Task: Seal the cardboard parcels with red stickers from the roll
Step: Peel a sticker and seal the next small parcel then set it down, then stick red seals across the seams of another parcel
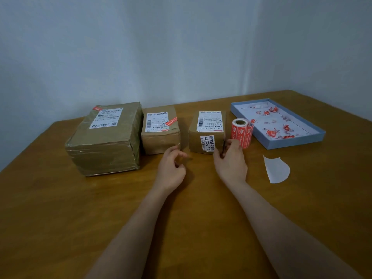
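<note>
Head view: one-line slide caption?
Right hand reaches the red sticker roll beside the rightmost parcel; left hand hovers nearby.

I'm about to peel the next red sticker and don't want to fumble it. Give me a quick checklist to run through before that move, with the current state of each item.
1. Sticker roll upright, within reach: ok.
2. Right hand at the roll: ok, fingers touch its base.
3. Left hand free: ok, holds nothing.
4. Right parcel lacks a red sticker on its visible faces: ok, next target.
5. Middle parcel and large parcel stickered: ok.
6. A sticker edge lifted for peeling: cannot tell.
</note>
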